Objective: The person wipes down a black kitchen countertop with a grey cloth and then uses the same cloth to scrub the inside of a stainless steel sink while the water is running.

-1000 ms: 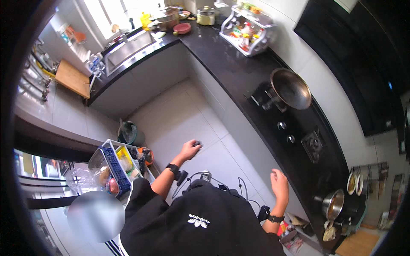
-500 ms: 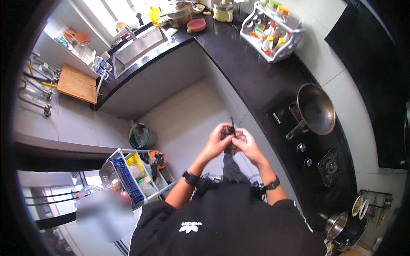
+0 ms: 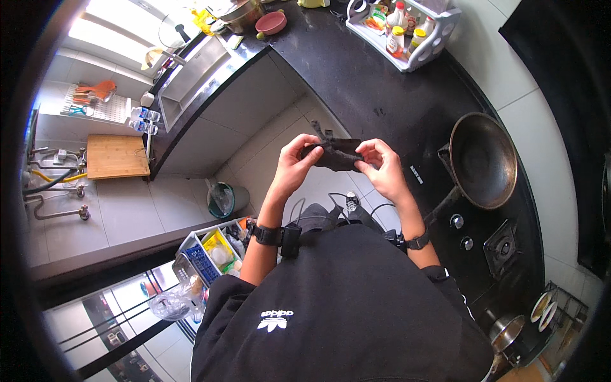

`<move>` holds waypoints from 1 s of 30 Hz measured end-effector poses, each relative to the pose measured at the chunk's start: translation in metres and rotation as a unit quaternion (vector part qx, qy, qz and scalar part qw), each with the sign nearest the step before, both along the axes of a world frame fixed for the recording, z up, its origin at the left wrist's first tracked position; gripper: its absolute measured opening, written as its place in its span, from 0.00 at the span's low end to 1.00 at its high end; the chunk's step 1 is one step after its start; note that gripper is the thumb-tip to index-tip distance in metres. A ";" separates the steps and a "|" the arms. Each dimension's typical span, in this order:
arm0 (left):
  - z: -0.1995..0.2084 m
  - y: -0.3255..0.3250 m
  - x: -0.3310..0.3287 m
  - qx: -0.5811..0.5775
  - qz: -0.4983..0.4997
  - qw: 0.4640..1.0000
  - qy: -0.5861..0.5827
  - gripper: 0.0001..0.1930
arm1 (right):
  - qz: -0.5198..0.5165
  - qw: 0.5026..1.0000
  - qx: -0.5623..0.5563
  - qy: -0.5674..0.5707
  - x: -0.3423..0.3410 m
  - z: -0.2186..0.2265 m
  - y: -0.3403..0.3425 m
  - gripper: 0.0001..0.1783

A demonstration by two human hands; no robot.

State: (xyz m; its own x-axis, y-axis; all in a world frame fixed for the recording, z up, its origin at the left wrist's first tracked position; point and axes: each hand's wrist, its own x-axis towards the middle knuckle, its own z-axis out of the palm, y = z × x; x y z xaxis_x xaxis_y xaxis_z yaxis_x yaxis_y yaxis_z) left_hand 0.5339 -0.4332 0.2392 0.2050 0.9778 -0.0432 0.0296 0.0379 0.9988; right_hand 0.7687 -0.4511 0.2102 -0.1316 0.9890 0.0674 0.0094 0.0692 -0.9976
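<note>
- Gripping one black cloth [image 3: 337,155] by its left end with the left hand [image 3: 294,167], thumb and curled fingers closed.
- Pinching the right end between thumb and fingertips with the right hand [image 3: 382,170].
- Holding it in the air between both hands, over the floor [image 3: 305,181], in front of the black top [image 3: 331,286].
- Running its long axis left to right, from hand to hand; pointing one narrow strip [image 3: 319,131] away from the black top, slightly leftward.
- Wearing one black band [image 3: 267,236] on each wrist.
- To the right, on the counter [image 3: 331,63]: one wok [image 3: 482,160], two knobs [image 3: 457,221], one bare burner [image 3: 503,248].
- Farther right: two plates [image 3: 541,307].
- To the left: one bin [image 3: 230,199], one board [image 3: 116,156], two bottles [image 3: 145,114] beside one sink [image 3: 172,114].
- Far ahead: one pink bowl [image 3: 272,23].
</note>
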 end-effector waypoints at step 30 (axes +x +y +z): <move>-0.082 0.285 0.014 -0.004 -0.464 0.886 0.030 0.07 | -0.210 0.879 -0.234 -0.358 0.005 0.030 0.130 0.17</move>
